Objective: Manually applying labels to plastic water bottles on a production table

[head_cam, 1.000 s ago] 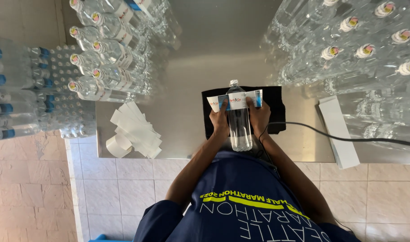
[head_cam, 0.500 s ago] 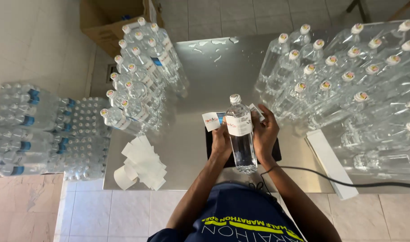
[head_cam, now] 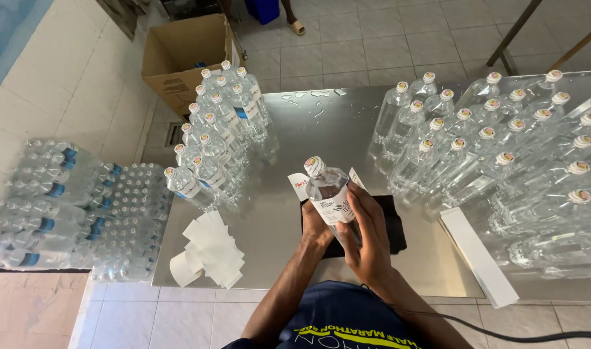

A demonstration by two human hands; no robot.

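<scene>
left hand [head_cam: 316, 227]: wrapped around the bottle's left side
right hand [head_cam: 368, 240]: gripping the clear bottle [head_cam: 330, 197], pressing its label [head_cam: 333, 208]
under them: black mat [head_cam: 394, 226]

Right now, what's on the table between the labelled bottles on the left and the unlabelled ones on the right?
Head view: the held bottle, both hands, a black mat; bare wet steel table behind.

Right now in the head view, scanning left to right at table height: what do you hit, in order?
Shrink-wrapped bottle packs on the floor → pile of white label backings → left hand → held bottle → right hand → white strip → unlabelled bottles on the steel table.
</scene>
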